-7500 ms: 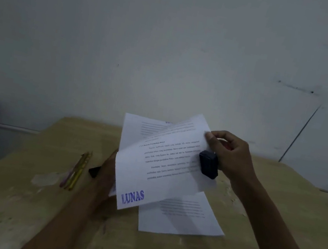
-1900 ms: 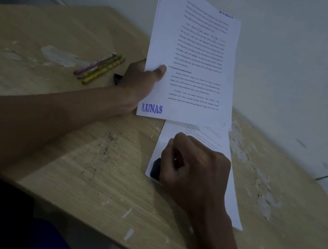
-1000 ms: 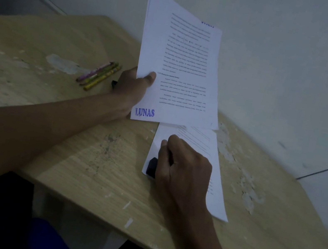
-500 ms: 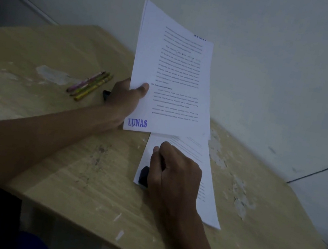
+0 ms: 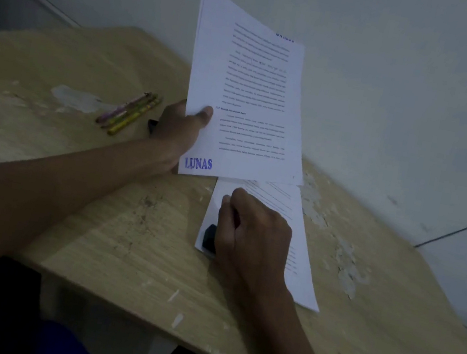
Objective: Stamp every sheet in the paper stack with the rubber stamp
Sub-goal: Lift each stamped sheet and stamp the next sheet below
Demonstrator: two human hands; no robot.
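- The left hand [image 5: 179,133] holds a lifted sheaf of printed sheets [image 5: 250,92] upright, thumb pinched on the front page near its left edge, fingers hidden behind.
- The front page carries a blue stamped word, "LUNAS" [image 5: 198,164], in its lower left corner just below the left thumb; a blue mark at the top right is too blurred to read, and the body text is too small to make out.
- The right hand [image 5: 253,236] is curled over the black rubber stamp [image 5: 210,238], pressing it down on the lower left corner of the sheet lying flat on the table [image 5: 300,269].
- That flat sheet lies under and beyond the right hand, its upper part covered by the bottom edge of the lifted sheaf; printed lines show on it to the right of the knuckles.
- Left of the left hand lie three crayons or pencils [image 5: 128,113] side by side, pink, green and yellow; which they are is hard to tell in the dim light.
- A small black object [image 5: 152,125] peeks out just beside the left hand's far side, mostly hidden.
- The table [image 5: 94,214] is pale wood-grain, worn, with flaked patches to the right of the flat sheet and a pale smear beyond the crayons.
- Its near edge runs just below both forearms; bare tabletop stretches on either side of the hands.
- A plain pale wall [image 5: 399,81] stands close behind the lifted sheaf, meeting the table's far edge.
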